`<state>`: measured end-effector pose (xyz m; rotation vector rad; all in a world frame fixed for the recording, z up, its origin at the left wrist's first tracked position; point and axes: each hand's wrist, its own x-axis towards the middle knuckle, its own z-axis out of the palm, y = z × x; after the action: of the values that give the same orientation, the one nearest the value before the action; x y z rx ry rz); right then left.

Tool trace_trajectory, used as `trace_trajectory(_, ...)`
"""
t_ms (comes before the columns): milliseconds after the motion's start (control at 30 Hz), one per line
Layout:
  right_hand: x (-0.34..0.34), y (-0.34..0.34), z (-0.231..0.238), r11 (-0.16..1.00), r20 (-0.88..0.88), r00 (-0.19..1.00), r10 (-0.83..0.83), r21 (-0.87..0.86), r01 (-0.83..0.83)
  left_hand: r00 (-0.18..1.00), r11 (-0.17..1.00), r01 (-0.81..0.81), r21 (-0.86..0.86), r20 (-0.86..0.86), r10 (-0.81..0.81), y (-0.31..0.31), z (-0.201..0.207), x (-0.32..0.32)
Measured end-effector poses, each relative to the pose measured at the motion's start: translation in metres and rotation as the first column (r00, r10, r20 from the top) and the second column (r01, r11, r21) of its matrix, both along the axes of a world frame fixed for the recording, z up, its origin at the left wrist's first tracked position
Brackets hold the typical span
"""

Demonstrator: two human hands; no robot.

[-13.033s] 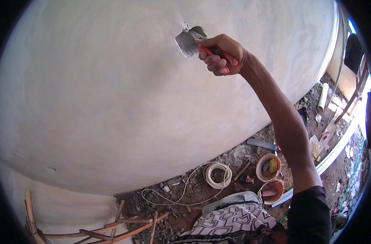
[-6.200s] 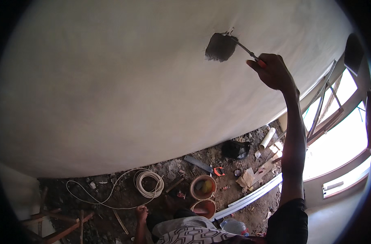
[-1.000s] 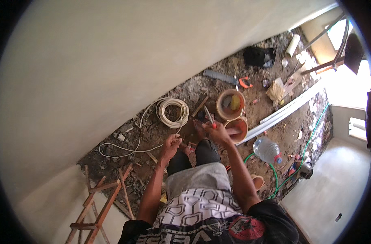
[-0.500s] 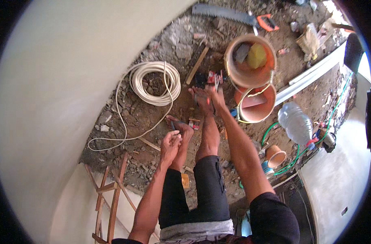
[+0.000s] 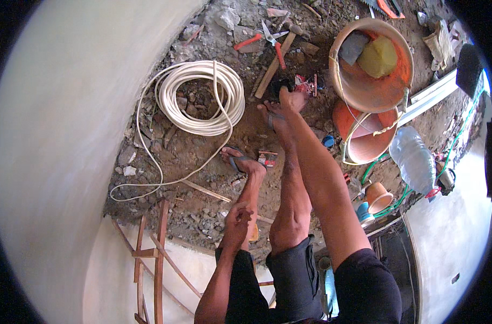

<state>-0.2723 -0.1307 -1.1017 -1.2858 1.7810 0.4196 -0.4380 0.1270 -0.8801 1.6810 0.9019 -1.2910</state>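
Note:
My right hand [image 5: 293, 101] reaches down by my right foot, fingers bent at a small black thing [image 5: 281, 86] and a red-and-white packet [image 5: 306, 85]. Whatever is in those fingers is hidden. My left hand [image 5: 238, 220] hangs over my left shin, fingers curled and partly blurred; I cannot make out what is in them. Beyond the right hand lies a hammer [image 5: 276, 63] with a wooden handle. Red-handled snips [image 5: 271, 39] lie spread apart beside its head. Another small red packet [image 5: 267, 158] rests between my feet.
A coil of white cable [image 5: 167, 102] lies left on rubble. Two orange buckets [image 5: 337, 65] [image 5: 340, 116], a clear plastic jug [image 5: 413, 156], and a green hose [image 5: 399, 203] are at right. A handsaw [image 5: 389, 8] sits far off; a wooden frame [image 5: 158, 264] stands near left.
The red-handled snips, at my right hand before, now lie by the hammer. My right hand is at the black thing; my left hand has dropped lower, and the view has shifted.

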Motion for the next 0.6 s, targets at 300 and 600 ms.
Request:
trace_trajectory(300,-0.09,0.02,-0.035,0.949,0.432,0.846,-0.312,0.188,0.253,0.978,0.993,0.114,0.001,0.176,-0.113,0.014,0.043,0.061)
trace_trajectory(600,-0.035,0.032,0.507,0.89,0.786,0.444,0.431,-0.289,-0.354,0.719,0.893,0.24,-0.38,0.688,0.1,-0.071,0.338,0.174)
